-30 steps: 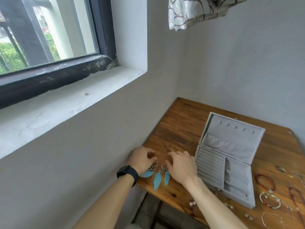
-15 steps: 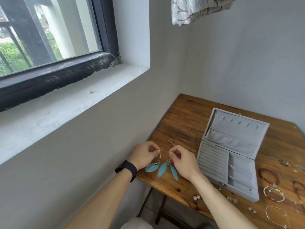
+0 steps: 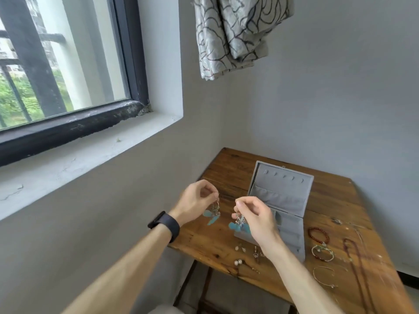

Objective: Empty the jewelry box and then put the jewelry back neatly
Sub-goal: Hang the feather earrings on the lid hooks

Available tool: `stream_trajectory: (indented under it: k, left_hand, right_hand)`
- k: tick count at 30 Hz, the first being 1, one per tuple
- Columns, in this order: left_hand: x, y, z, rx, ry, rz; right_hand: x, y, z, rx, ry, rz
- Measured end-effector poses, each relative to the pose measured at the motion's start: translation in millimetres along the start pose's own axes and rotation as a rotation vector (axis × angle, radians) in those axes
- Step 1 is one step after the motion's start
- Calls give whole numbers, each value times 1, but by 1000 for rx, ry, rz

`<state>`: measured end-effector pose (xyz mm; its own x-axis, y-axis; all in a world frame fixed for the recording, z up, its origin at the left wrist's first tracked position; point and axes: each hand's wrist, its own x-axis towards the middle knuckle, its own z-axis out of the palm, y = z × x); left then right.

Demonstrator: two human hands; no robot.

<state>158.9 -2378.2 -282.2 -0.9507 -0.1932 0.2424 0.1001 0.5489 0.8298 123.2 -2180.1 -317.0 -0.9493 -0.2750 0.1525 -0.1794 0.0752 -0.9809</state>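
A grey jewelry box [image 3: 292,236] stands open on the wooden table [image 3: 204,241], its lid [image 3: 281,189] upright and its compartments bare where visible. My left hand [image 3: 195,202] pinches the hook of one blue feather earring [image 3: 212,215], which hangs above the table left of the box. My right hand [image 3: 254,216] pinches the second blue feather earring [image 3: 239,225], dangling over the box's near left corner. My right wrist hides part of the box's tray.
Loose jewelry lies on the table: pearl earrings [image 3: 238,262] and small pieces in front of the box, a red bead bracelet [image 3: 317,235], other bracelets [image 3: 323,253] and a dark necklace [image 3: 356,264] to its right. Walls close off the table's left and back.
Both hands have lifted off the table, each raising one feather earring. They have moved apart, and the right hand has drifted toward the box.
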Motion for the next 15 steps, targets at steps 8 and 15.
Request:
stream_trajectory:
  k: [8,15]
  left_hand:
    - [9,33,47,41,-86,56]
    - [46,41,86,74,-128,50]
  right_hand:
    - [-15,-4,-58,11,114,81]
    - [12,2,-98,-11,242,119]
